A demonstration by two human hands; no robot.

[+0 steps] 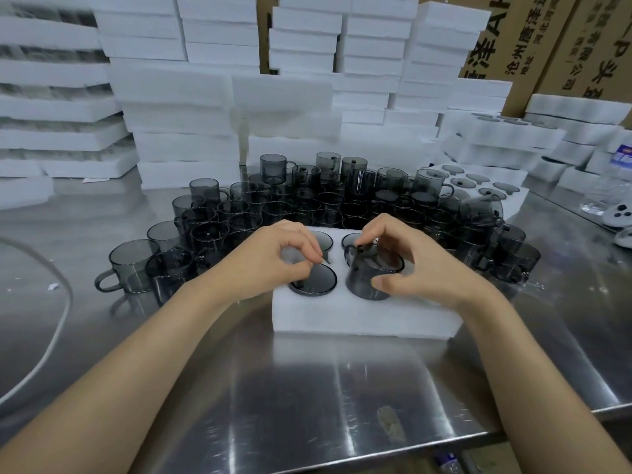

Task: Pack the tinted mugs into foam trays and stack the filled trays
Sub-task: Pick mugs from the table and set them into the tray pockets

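A white foam tray point(362, 318) lies on the steel table in front of me, with smoke-grey mugs set in its holes. My left hand point(273, 261) pinches the rim of the near-left mug point(316, 282), which sits flush in its hole. My right hand point(407, 265) holds a tilted mug point(367, 278) at the near-right hole, thumb on its lower side and fingertips on its rim. Two more mugs point(325, 239) show in the far holes, partly hidden by my fingers. Behind the tray stands a crowd of loose tinted mugs point(307, 200).
Stacks of white foam trays point(191, 131) wall off the back and left. A filled tray point(478, 186) lies at the right, with more foam stacks point(513, 138) behind it. Cardboard boxes point(547, 46) stand at the rear right. A cable point(58, 319) curves across the left table.
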